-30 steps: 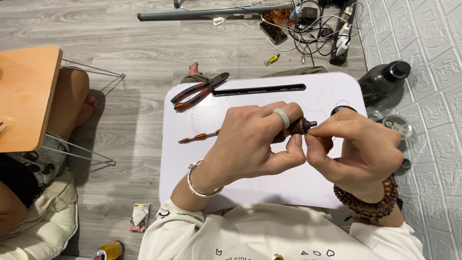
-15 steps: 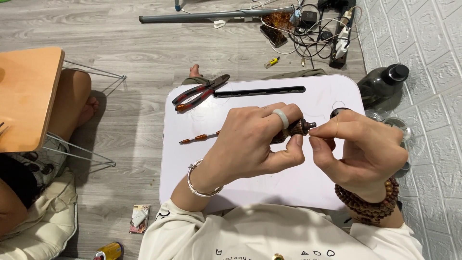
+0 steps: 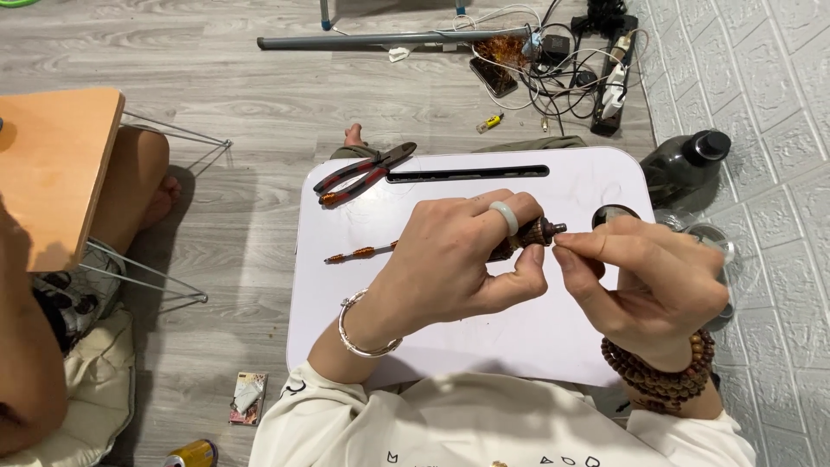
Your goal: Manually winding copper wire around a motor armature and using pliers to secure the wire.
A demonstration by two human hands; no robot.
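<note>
Head view: left hand (image 3: 450, 259) hides most of beaded rod (image 3: 529, 236); right hand (image 3: 644, 285) grip unclear.

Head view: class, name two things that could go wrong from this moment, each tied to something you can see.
1. The left hand grips a small dark carved piece while the right hand pinches at its tip over the white lap table; a slip might drop the piece.
2. The thin beaded rod lies loose beside the left hand; a nudge could roll it toward the edge.
3. The pliers sit at the table's far corner and might be knocked off.
</note>
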